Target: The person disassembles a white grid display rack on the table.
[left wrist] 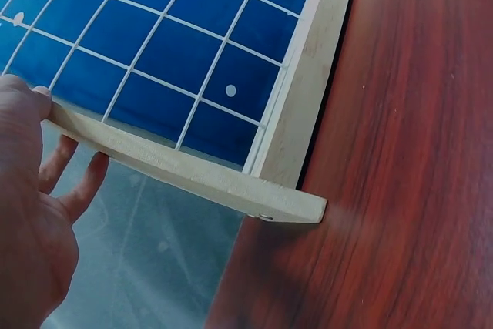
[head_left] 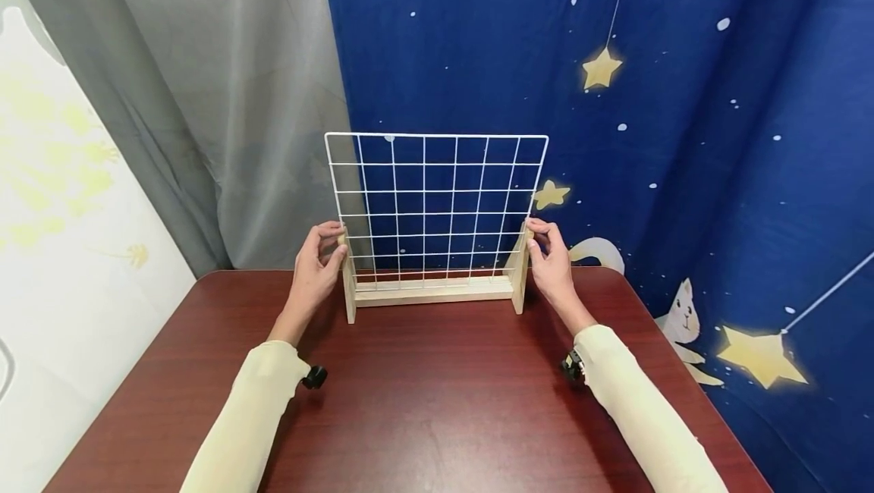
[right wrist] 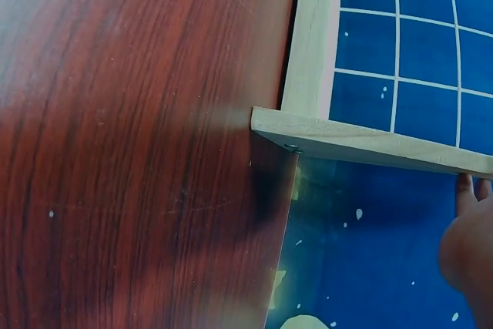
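From above, a white wire grid panel [head_left: 437, 205] stands upright in a pale wooden base [head_left: 433, 292] near the far edge of a dark red table [head_left: 423, 402]. The left hand [head_left: 315, 269] has its fingers curled round the top of the left side support [head_left: 349, 281], thumb in front. The right hand [head_left: 550, 262] pinches the top of the right side support [head_left: 520, 273] the same way. Behind hang a grey curtain [head_left: 205, 98] and a blue star-patterned cloth [head_left: 683, 98].

At the left wrist, the left hand [left wrist: 31, 213] grips the end of the wooden support [left wrist: 185, 171], thumb on top, fingers [left wrist: 77, 186] wrapped behind it; its foot sits on the table [left wrist: 400, 152].

At the right wrist, only the edge of the right hand [right wrist: 470, 252] shows, fingertips [right wrist: 464, 190] touching the underside of the support [right wrist: 370, 142]; how tightly it holds is unclear here.
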{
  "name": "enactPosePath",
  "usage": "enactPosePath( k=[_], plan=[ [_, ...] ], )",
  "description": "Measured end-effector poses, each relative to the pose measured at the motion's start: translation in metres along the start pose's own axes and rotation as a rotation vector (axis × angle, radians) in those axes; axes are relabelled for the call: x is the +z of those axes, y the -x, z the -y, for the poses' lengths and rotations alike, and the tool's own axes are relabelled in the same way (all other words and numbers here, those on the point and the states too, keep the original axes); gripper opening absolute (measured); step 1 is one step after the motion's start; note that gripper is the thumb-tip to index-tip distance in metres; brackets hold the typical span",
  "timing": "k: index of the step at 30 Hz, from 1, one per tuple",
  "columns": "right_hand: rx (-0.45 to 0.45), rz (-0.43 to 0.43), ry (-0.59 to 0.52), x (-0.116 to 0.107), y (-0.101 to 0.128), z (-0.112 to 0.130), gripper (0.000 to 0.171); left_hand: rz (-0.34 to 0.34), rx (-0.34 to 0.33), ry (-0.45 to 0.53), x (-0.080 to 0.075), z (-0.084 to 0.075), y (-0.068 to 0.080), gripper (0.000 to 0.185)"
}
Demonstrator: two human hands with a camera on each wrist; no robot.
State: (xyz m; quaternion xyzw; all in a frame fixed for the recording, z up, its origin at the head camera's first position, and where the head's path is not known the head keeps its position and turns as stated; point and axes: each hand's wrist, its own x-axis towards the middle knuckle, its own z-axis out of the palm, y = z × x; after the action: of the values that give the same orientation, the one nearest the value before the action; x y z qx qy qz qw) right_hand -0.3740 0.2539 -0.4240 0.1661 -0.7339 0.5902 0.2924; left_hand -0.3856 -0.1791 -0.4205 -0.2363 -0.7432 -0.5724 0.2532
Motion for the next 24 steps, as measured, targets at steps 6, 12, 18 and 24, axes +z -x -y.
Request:
enactPosePath(
  k=[6,12,18,24],
  plan=[
    [0.005,0.000,-0.046,0.004,0.004,0.003,0.030,0.005,-0.006,-0.026,-0.005,-0.005,0.008,0.032],
    [0.029,0.000,-0.054,0.006,0.010,0.003,0.031,0.005,-0.009,-0.041,-0.007,-0.007,0.012,0.032],
    [-0.004,0.009,-0.032,0.006,0.011,0.002,0.031,0.013,-0.006,-0.048,-0.010,-0.010,0.015,0.032],
    [-0.005,0.002,-0.037,0.008,0.014,0.006,0.032,0.005,0.010,-0.083,-0.014,-0.016,0.020,0.028]
  ],
)
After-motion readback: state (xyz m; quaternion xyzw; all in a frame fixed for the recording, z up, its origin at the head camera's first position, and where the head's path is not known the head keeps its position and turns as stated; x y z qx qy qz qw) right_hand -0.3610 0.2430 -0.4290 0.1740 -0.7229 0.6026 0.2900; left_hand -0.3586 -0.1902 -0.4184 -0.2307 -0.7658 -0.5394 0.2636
